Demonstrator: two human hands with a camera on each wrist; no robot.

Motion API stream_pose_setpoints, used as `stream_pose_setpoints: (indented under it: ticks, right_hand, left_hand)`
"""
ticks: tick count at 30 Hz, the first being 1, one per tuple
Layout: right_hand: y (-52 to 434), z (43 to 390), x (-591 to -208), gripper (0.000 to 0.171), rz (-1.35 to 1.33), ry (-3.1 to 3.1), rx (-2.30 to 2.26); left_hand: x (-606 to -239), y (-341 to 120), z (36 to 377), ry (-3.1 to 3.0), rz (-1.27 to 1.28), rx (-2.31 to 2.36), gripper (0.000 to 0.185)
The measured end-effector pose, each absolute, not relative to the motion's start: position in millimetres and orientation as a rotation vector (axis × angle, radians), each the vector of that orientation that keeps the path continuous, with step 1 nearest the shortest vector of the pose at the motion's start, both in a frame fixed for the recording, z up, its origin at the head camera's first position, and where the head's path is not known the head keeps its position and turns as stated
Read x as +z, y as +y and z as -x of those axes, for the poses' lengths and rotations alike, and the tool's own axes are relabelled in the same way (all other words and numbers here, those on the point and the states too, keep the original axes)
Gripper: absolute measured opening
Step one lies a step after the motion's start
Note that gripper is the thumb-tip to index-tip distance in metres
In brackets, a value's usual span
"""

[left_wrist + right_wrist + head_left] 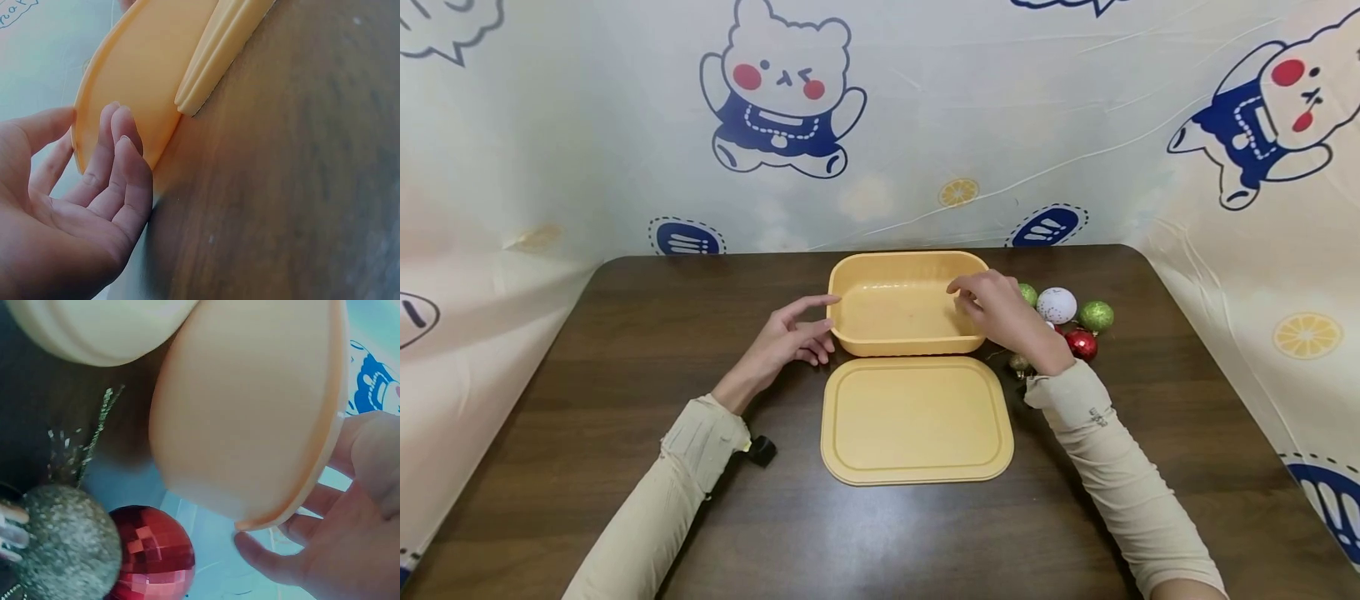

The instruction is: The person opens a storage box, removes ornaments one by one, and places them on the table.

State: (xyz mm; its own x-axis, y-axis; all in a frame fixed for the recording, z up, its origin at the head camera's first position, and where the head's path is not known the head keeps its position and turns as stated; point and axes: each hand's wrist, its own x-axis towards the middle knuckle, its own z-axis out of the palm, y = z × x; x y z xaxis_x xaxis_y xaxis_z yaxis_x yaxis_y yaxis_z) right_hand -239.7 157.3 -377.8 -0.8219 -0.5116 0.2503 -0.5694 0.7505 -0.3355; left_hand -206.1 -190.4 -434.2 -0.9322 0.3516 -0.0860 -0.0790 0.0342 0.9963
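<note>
An empty yellow box (850,337) stands open at the table's middle, with its flat yellow lid (916,421) lying just in front of it. My left hand (808,329) has straight, relaxed fingers touching the box's left wall (134,81). My right hand (981,310) lies over the box's right rim. Its fingers curl inside the box and its thumb (269,556) sits outside, under the rim (325,450). A red ball (153,553) and a glittery ball (65,547) lie close beside that wrist.
Christmas balls cluster right of the box: white (1056,304), green (1096,317), red (1081,343), another green (1027,293) and a small gold one (1019,362). The dark wooden table (625,350) is enclosed by cartoon-printed sheets. A small black object (762,450) lies by my left sleeve.
</note>
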Motion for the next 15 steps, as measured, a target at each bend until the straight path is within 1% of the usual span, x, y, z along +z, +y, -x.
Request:
stream_pose_setpoints:
  ticks: [5,15]
  right_hand:
    - [161,239,-372,0.015,-0.833,-2.736,0.701]
    - [165,235,-362,0.016,-0.797,-2.645,0.899]
  left_hand:
    - [-434,-190,206,2.007,-0.285,1.973,0.052]
    - [-434,-189,206,2.015,-0.286,1.969,0.05]
